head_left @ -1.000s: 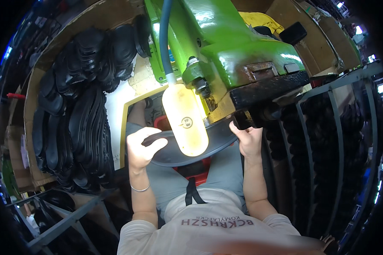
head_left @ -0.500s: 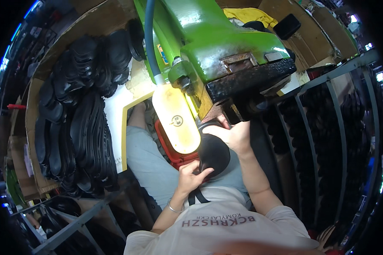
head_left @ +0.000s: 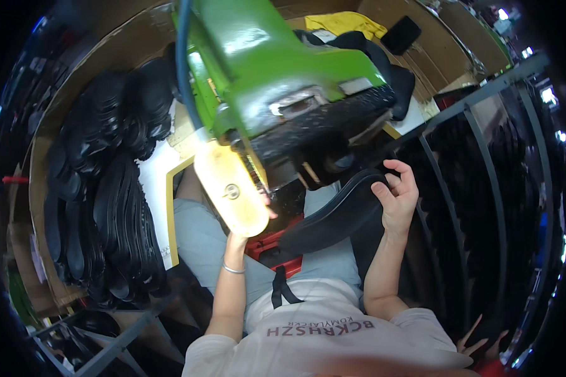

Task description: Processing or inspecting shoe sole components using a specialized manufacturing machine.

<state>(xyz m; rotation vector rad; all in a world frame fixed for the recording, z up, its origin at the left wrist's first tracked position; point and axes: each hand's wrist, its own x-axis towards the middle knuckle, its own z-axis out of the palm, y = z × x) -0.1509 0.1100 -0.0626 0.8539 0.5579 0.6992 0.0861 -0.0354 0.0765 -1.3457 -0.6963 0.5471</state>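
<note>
A black shoe sole (head_left: pixel 336 220) hangs slanted across my lap, its upper end pinched by my right hand (head_left: pixel 398 204). The thumb lies on the near face and the other fingers curl around the edge. My left hand (head_left: pixel 235 244) is mostly hidden under the bright oblong lamp (head_left: pixel 229 188); only the wrist and a bit of fingertips by the lamp's right edge show. It is near the underside of the green machine (head_left: pixel 277 56), whose dark head overhangs my lap. What the left fingers do cannot be seen.
A cardboard box (head_left: pixel 39 182) with stacked black soles (head_left: pixel 116 220) stands on the left. Below the lamp sits a red container (head_left: pixel 261 245). Racks with grey metal bars (head_left: pixel 443 182) hold dark soles at right. Another person's fingers (head_left: pixel 475 339) show at lower right.
My right hand has moved right, swinging the sole away from the machine. My left hand has let go of it and gone forward under the lamp. The view has shifted.
</note>
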